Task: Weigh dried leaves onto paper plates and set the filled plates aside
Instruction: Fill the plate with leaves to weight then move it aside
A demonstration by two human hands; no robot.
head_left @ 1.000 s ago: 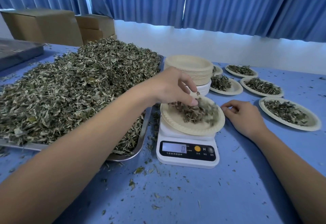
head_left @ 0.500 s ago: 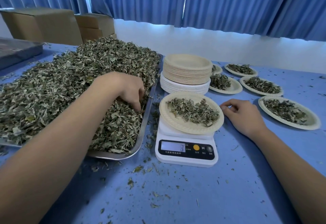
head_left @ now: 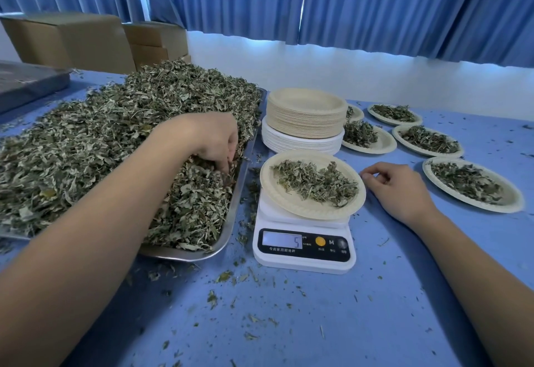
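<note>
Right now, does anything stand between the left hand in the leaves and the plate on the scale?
Nothing visible blocks it. Only the tray rim and a strip of table lie between the left hand and the plate.

My left hand (head_left: 209, 141) has its fingertips sunk in the heap of leaves (head_left: 86, 147), so I cannot tell whether they grip anything, and the heap hides most of the tray (head_left: 242, 187), which runs off the left edge. Behind the stack of plates (head_left: 306, 118) a filled plate (head_left: 357, 113) shows only a sliver. The small print on the scale (head_left: 303, 264) is too fine for me to read, and both forearms leave the picture at the bottom.
</note>
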